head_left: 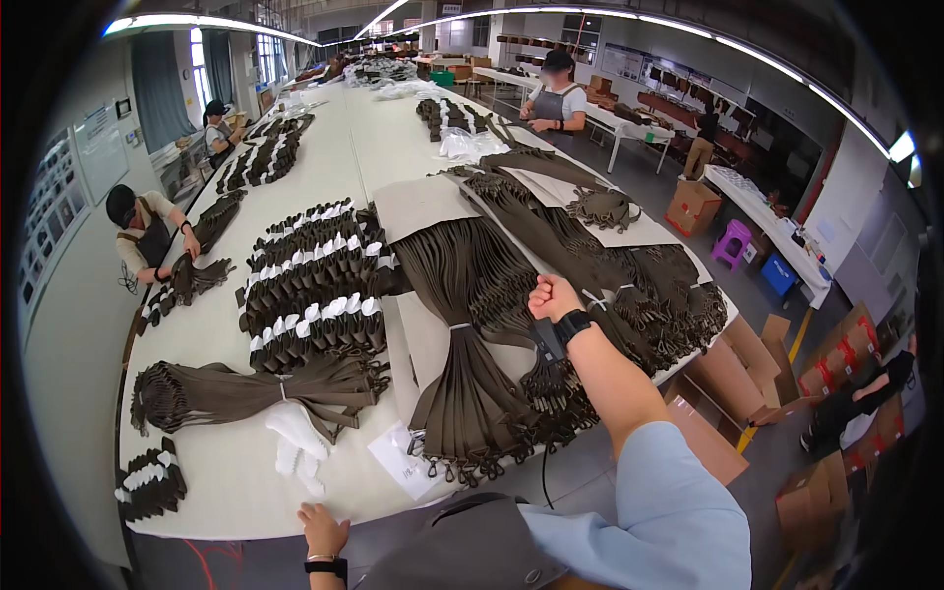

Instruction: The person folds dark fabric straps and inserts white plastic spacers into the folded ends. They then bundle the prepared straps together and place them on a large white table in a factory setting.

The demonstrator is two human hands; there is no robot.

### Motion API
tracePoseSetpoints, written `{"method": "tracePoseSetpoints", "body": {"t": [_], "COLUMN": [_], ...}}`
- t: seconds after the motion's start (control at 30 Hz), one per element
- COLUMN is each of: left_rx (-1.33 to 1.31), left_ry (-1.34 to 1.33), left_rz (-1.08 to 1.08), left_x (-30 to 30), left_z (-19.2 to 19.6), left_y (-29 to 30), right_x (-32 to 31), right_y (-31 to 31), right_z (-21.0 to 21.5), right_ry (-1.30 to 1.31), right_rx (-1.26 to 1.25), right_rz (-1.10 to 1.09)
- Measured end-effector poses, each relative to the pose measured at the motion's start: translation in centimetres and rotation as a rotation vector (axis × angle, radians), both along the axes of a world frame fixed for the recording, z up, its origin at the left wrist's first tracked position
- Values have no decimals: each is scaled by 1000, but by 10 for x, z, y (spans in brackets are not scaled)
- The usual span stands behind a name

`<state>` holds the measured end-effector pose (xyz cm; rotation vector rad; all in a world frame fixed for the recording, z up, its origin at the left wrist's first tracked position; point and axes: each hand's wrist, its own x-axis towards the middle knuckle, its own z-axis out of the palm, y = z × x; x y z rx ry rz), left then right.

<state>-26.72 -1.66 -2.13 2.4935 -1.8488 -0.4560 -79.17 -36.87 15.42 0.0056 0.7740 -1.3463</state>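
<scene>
My right hand (pixel 554 298) is curled closed at the right side of a large bundle of dark olive webbing straps (pixel 457 265). Whatever its fingers hold, if anything, is hidden. The bundle is tied at its middle, and metal hooks (pixel 462 472) hang at its near end. Down at the table's front edge, my left hand (pixel 324 529) rests with its fingers apart and nothing in it. Beyond it lie white gloves (pixel 295 444) and a tied strap bundle (pixel 221 393). A white paper sheet (pixel 401 460) sits partly under the hooks.
Rows of strap bundles wrapped in white (pixel 315 285) fill the table's left middle. More hooked straps (pixel 639 285) cover the right side. Open cardboard boxes (pixel 742 369) stand off the right edge. One co-worker (pixel 147 231) handles straps at left; another person (pixel 557 103) stands far right.
</scene>
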Motion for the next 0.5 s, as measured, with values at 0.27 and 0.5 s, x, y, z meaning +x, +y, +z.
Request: {"method": "tracePoseSetpoints", "body": {"t": [0.27,0.5], "left_rx": [78,18], "left_ry": [-105,-72], "left_rz": [-27,21], "left_x": [-8,-3], "left_z": [5,2], "left_y": [-14,4], "right_x": [24,56], "right_y": [16,28], "right_z": [-67,-121], "right_ry": [39,187], "right_rx": [78,128], "right_rz": [121,407]}}
